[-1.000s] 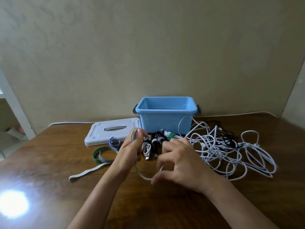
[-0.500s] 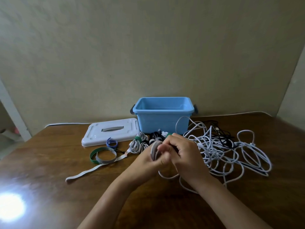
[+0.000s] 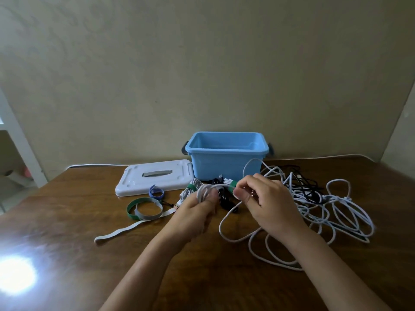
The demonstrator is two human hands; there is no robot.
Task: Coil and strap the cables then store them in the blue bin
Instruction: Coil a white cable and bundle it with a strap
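Note:
My left hand (image 3: 195,216) grips a small coil of white cable (image 3: 204,191) wound around its fingers. My right hand (image 3: 265,205) pinches the same cable's free run just right of the coil; the slack loops down onto the table (image 3: 226,230). Behind my hands lie strapped bundles: a white one with a green strap (image 3: 190,188), a black one (image 3: 221,196) and a white one with a green strap (image 3: 230,182). The open blue bin (image 3: 226,162) stands at the back. A tangle of loose white and black cables (image 3: 325,205) lies to the right.
The bin's white lid (image 3: 155,176) lies flat left of the bin. Loose straps sit in front of the lid: a blue loop (image 3: 156,191), a green and grey ring (image 3: 143,208) and a long grey strip (image 3: 125,230). Bright glare marks the wooden table (image 3: 67,221) at front left.
My hands came together, then drew slightly apart again. The coil on my left hand has grown by a turn or so, and cable slack has been drawn in from the tangle.

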